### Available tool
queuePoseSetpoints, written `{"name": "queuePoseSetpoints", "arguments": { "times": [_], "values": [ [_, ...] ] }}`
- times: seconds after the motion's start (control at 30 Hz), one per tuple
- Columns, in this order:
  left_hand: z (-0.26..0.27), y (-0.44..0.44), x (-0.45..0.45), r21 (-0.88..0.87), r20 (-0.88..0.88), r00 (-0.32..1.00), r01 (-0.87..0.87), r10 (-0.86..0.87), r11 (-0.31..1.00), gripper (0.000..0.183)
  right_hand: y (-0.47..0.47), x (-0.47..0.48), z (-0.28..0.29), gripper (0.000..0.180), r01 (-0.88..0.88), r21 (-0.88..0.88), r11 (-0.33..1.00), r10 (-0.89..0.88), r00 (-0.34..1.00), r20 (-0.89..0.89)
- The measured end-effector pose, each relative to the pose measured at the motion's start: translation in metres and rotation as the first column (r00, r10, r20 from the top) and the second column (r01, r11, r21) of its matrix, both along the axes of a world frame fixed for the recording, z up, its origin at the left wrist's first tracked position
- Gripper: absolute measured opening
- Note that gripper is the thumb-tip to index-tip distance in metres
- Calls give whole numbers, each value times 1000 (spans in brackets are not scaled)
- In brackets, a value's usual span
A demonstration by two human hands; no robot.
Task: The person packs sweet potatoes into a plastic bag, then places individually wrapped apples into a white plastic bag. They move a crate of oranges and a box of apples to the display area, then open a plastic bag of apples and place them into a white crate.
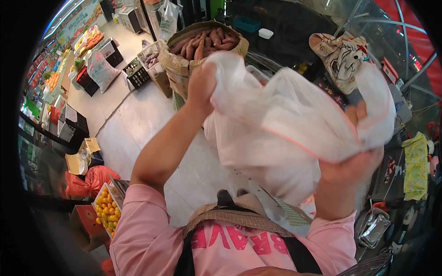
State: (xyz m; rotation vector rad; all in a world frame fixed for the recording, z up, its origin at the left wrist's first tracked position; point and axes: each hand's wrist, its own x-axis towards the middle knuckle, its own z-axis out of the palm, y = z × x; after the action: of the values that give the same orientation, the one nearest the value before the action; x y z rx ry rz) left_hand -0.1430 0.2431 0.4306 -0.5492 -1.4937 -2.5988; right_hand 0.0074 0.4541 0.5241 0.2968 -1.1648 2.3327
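Note:
Both my hands hold up a large translucent white bag (266, 145) with thin pink-red edging, spread out in front of my body. My left hand (202, 86) grips its upper left edge, close to a paper-wrapped container (174, 67) heaped with sweet potatoes (207, 43). On the other side, my right hand (350, 170) grasps the bag near its edging. Motion blurs that hand and much of the fabric, and folds cover part of the fingers. Whether anything lies inside the bag cannot be made out.
White crate (119, 226) of small orange fruit (107, 210) stands low at left, beside red plastic bags (95, 181). Farther off are a black crate (138, 74) and a filled white sack (102, 70). At right lie a patterned towel (340, 62), a yellow cloth (415, 169) and a foil-lined tray (374, 229).

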Motion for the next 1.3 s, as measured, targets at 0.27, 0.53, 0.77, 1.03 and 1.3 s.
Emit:
{"name": "queuePoseSetpoints", "arguments": {
  "times": [0.27, 0.53, 0.77, 1.03, 1.3],
  "values": [
    [-41, 18, -160, 199, 322, 936, 83, -146, 976, 42, -34, -181, -50, 38, -243, -48, 969, 239, 968, -82],
    [-107, -10, -246, -10, 533, 844, -64, 59, 998, 33, -84, -235, -176, 23, -188, -116, 975, 208, 958, 195],
    [-174, -18, -258, -40, 540, 842, 41, -13, 998, 39, -61, -236, -258, 30, -216, 267, 939, 129, 943, 307],
    [-216, -70, -209, 181, 660, 750, -206, 36, 962, 41, 35, -166, -319, 43, -117, 253, 960, -92, 723, 685],
    [-234, -71, -219, 185, 678, 726, -321, 116, 929, 42, 48, -93, -397, 96, -657, 182, 732, -26, 239, 971]
  ]
}}
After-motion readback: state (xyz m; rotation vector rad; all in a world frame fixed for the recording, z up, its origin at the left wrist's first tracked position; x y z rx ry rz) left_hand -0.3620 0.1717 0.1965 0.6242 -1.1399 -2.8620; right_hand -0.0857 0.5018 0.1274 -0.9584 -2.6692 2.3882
